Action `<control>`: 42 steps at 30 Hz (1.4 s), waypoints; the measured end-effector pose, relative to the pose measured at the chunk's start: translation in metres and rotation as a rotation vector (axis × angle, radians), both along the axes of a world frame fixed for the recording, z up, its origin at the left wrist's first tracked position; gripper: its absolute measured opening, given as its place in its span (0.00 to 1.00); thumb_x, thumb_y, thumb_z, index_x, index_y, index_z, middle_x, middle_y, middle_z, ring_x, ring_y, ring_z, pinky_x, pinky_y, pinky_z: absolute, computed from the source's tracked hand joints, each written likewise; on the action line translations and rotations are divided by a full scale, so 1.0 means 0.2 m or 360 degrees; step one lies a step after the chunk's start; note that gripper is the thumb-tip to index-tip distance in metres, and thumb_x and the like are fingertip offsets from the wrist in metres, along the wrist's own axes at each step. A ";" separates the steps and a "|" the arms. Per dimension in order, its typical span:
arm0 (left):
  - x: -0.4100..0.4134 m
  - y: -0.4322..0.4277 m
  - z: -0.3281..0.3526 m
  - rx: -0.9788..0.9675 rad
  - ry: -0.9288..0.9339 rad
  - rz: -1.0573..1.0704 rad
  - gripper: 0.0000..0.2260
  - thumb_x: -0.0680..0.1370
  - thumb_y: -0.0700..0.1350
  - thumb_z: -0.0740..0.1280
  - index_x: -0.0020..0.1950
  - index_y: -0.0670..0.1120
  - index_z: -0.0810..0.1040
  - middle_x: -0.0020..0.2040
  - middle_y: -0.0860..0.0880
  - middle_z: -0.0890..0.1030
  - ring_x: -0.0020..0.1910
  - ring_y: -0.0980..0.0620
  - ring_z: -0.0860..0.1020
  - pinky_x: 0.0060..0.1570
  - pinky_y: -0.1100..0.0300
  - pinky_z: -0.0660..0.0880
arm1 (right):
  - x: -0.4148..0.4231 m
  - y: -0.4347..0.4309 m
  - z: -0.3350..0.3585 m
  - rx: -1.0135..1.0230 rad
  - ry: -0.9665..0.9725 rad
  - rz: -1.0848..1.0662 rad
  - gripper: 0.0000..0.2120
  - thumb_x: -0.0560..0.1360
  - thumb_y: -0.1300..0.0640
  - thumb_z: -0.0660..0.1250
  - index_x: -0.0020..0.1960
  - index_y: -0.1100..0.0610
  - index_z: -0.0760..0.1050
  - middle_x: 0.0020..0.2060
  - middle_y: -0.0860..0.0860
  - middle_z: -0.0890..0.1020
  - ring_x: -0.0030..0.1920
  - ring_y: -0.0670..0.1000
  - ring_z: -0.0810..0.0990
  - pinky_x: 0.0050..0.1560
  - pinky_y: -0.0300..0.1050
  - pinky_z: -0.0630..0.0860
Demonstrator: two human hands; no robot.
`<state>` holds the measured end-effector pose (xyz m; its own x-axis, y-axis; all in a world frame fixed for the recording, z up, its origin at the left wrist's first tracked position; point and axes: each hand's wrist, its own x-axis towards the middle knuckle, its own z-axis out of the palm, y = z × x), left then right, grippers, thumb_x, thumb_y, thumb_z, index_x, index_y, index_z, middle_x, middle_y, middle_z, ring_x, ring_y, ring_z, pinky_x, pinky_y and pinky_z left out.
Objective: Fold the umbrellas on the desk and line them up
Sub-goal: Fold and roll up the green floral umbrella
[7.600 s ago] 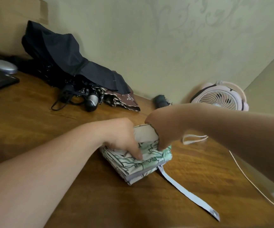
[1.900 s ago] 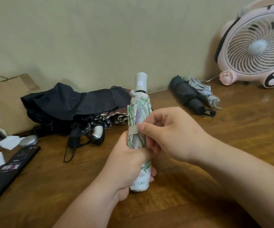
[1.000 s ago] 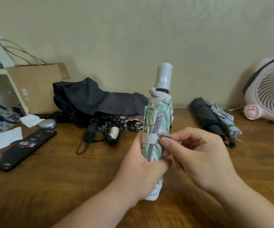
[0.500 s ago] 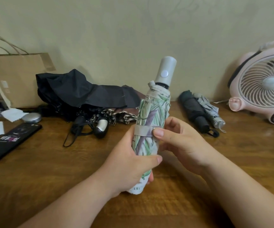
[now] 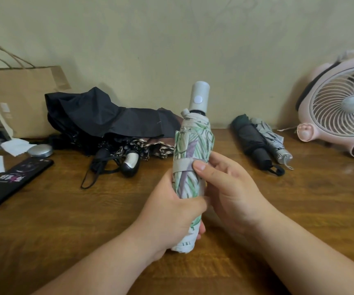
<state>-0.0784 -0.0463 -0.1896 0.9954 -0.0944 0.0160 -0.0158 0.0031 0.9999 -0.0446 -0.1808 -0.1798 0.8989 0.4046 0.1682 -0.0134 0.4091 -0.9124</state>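
Note:
A folded white umbrella with green leaf print (image 5: 194,143) stands upright, its grey handle on top and a grey strap wrapped round its middle. My left hand (image 5: 171,211) grips its lower half. My right hand (image 5: 227,186) holds it from the right, thumb pressing on the strap's end. On the wooden desk (image 5: 76,220) at the back right lie two folded umbrellas side by side, a black one (image 5: 251,141) and a grey patterned one (image 5: 271,141). An unfolded black umbrella (image 5: 99,116) and a loose brown patterned one (image 5: 159,147) lie at the back left.
A pink fan (image 5: 342,107) stands at the far right against the wall. A brown paper bag (image 5: 20,101) leans at the far left. A black phone (image 5: 12,182), a silver oval object (image 5: 40,150) and white tissues (image 5: 15,145) lie on the desk's left side.
The loose canopy has been rolled up and the strap wrapped round it. In the last second my right thumb has pressed the strap's end flat; the umbrella stays upright.

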 end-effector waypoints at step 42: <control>-0.06 0.13 0.22 0.0717 0.0218 -0.0382 0.14 0.68 0.63 0.78 0.45 0.55 0.84 0.40 0.54 0.86 0.39 0.55 0.84 0.44 0.57 0.80 | 0.03 -0.10 0.11 0.0180 0.0135 0.0146 0.20 0.69 0.52 0.76 0.57 0.61 0.80 0.49 0.60 0.83 0.49 0.58 0.82 0.49 0.53 0.81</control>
